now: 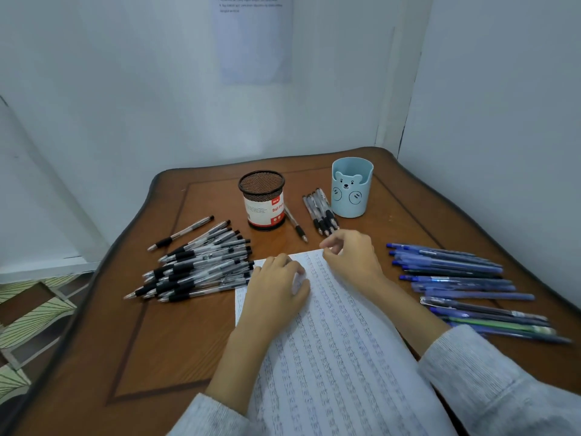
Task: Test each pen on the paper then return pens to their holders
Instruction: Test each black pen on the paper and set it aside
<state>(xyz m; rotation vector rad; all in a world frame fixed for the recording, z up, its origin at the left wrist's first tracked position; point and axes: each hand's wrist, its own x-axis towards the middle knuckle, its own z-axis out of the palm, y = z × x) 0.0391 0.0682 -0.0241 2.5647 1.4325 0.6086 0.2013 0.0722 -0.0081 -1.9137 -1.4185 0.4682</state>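
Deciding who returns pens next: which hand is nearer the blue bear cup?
Right. The right hand is just in front of the blue bear cup; the left hand rests on the paper, farther left.

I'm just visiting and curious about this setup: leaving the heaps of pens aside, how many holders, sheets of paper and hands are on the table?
Black mesh holder: 1
Blue bear cup: 1
Sheet of paper: 1
Hands: 2, the left hand and the right hand
Total: 5
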